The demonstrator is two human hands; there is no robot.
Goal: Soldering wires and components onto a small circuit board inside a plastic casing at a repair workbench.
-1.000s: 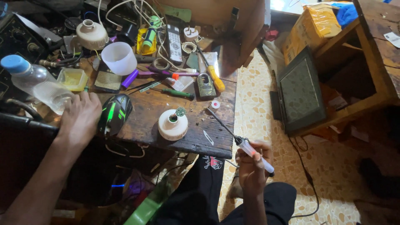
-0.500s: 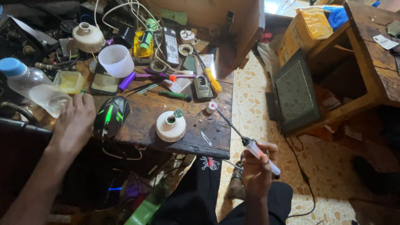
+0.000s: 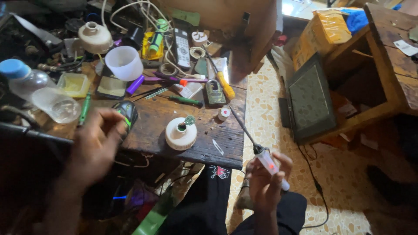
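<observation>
My right hand [image 3: 264,188] is off the wooden table's [image 3: 204,153] front right corner, gripping a white-handled soldering iron [image 3: 269,162] with a red light on it. Its thin dark shaft slants up and left over the table edge, and the tip stops near a small white spool [image 3: 224,114]. My left hand [image 3: 93,148] is blurred at the table's near left, fingers apart with nothing in them. It is just beside a black mouse with green stripes [image 3: 129,112]. Between the hands stands a round white lamp base [image 3: 180,134] with a small green part on top.
The table top is crowded: a padlock [image 3: 214,91], a yellow-handled screwdriver [image 3: 225,85], a green screwdriver [image 3: 186,100], a white cup [image 3: 124,63], a plastic bottle [image 3: 37,87], a remote [image 3: 182,43] and cables. A dark screen [image 3: 311,102] leans on a wooden shelf at right.
My left hand has come off the mouse and pulled back toward me, now blurred. My right hand has raised the soldering iron a little, and its tip stays near the small spool.
</observation>
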